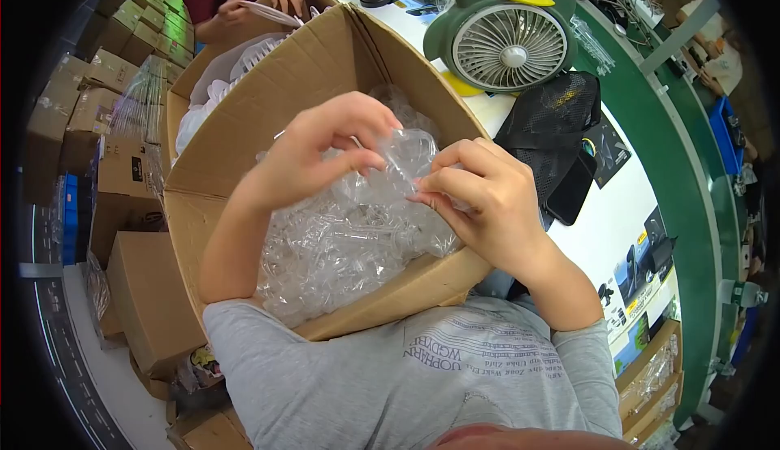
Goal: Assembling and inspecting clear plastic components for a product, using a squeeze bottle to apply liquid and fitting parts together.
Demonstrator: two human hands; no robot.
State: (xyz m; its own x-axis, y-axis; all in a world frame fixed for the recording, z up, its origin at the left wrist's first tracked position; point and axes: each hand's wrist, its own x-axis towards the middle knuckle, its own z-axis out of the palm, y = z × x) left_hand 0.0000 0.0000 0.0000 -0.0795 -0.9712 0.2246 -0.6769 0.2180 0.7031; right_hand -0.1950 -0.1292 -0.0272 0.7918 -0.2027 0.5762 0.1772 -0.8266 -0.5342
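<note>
Two bare hands meet mid-frame over an open cardboard box (305,80): the right hand (487,194) pinches a clear plastic piece (414,151); the left hand (325,137) curls beside it, its grip unclear. Crinkled plastic (341,247) fills the box below, leaving open room under the upper rim.

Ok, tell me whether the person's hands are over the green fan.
No, the left hand and right hand are above the open cardboard box, which holds clear plastic pieces.
</note>
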